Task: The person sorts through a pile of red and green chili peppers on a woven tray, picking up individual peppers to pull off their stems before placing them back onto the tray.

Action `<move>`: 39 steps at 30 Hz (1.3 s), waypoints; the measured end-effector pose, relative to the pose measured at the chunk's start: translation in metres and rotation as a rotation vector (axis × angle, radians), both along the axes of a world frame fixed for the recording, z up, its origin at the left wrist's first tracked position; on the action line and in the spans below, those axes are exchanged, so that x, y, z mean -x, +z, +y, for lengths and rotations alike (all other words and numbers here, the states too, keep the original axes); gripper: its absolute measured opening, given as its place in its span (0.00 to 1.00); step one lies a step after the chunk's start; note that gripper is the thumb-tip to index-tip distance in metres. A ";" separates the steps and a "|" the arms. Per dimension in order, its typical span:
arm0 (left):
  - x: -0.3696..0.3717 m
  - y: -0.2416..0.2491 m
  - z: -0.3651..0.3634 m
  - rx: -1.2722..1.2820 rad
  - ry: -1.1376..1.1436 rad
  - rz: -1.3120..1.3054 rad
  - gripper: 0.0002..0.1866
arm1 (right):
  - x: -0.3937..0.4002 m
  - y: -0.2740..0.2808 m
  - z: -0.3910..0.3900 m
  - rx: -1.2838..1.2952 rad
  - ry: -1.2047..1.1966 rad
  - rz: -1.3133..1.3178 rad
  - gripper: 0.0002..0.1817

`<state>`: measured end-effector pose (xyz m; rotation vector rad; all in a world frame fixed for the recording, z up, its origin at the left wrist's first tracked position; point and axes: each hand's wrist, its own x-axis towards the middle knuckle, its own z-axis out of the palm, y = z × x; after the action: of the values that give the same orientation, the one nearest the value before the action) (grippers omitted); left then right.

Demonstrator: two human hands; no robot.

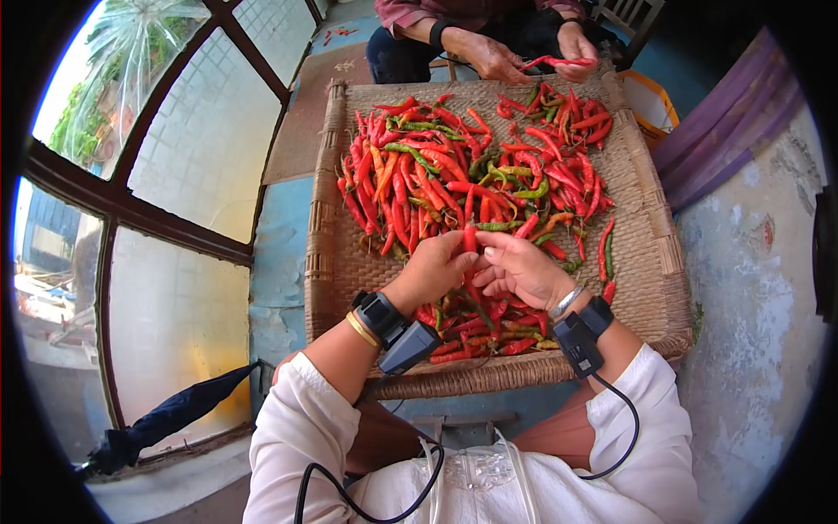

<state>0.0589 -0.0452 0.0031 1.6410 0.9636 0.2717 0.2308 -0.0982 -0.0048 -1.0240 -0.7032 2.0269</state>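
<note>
Above the near part of the woven tray (pixel 642 279), a red chili pepper (pixel 470 237) points away from me, held upright between my hands. My left hand (pixel 435 272) is closed on it, thumb and fingers pinching its side. My right hand (pixel 527 272) meets it from the other side, fingers curled in and thumb against the fingertips at the pepper. A large heap of chili peppers (pixel 419 175), mostly red with some green and orange, covers the tray's middle. Below my hands lies a smaller pile of chili peppers (pixel 489 327).
Across the tray, another person's hands (pixel 524 54) hold a red pepper. Windows (pixel 183 157) line the left side, with a folded dark umbrella (pixel 183 406) near them. On the right are a wall (pixel 751 306) and a purple cloth (pixel 733 131). A yellow-rimmed container (pixel 650 100) stands behind the tray.
</note>
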 end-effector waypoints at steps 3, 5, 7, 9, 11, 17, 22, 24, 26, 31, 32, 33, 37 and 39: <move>-0.002 0.004 -0.004 0.040 0.101 -0.232 0.16 | -0.001 0.012 0.001 -0.067 -0.094 -0.092 0.27; -0.003 0.011 -0.005 0.043 0.095 -0.232 0.16 | -0.003 0.009 0.002 -0.214 -0.097 -0.202 0.24; -0.003 0.010 -0.008 0.049 0.095 -0.233 0.16 | -0.001 0.017 0.002 -0.219 -0.098 -0.270 0.22; -0.005 0.005 -0.011 -0.102 0.077 -0.177 0.20 | 0.001 0.019 0.001 -0.224 -0.101 -0.339 0.20; -0.006 0.007 -0.013 -0.129 0.055 -0.143 0.23 | 0.004 0.016 0.000 -0.251 -0.172 -0.356 0.13; -0.002 -0.011 -0.005 -0.115 0.103 -0.137 0.16 | -0.025 0.021 0.013 -0.207 -0.458 -0.340 0.05; 0.002 -0.008 0.000 0.033 0.064 0.007 0.18 | -0.051 0.007 0.019 -0.110 -0.886 -0.008 0.07; 0.000 -0.003 -0.003 0.183 0.069 -0.003 0.21 | -0.049 -0.002 0.017 0.034 -0.821 -0.065 0.10; 0.000 -0.002 -0.004 0.165 0.011 0.055 0.24 | -0.042 -0.002 0.013 0.037 -0.630 -0.157 0.11; 0.001 -0.026 -0.002 0.100 -0.044 -0.008 0.26 | -0.034 0.012 0.008 -0.235 0.108 -0.719 0.21; 0.002 -0.027 -0.002 0.069 -0.051 -0.065 0.26 | -0.034 0.004 0.007 -0.370 0.162 -0.949 0.23; 0.001 -0.027 -0.002 0.069 -0.050 -0.065 0.26 | -0.032 0.001 0.003 -0.370 0.163 -0.949 0.23; -0.002 -0.033 -0.006 0.058 -0.041 -0.071 0.24 | -0.025 0.002 0.000 -0.592 0.318 -1.330 0.17; -0.004 -0.030 -0.007 0.038 -0.020 -0.044 0.23 | -0.027 -0.004 0.001 -0.736 0.345 -1.348 0.17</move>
<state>0.0630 -0.0525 -0.0266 1.6032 0.9136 0.2737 0.2578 -0.0968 -0.0084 -1.7553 -2.1907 0.8334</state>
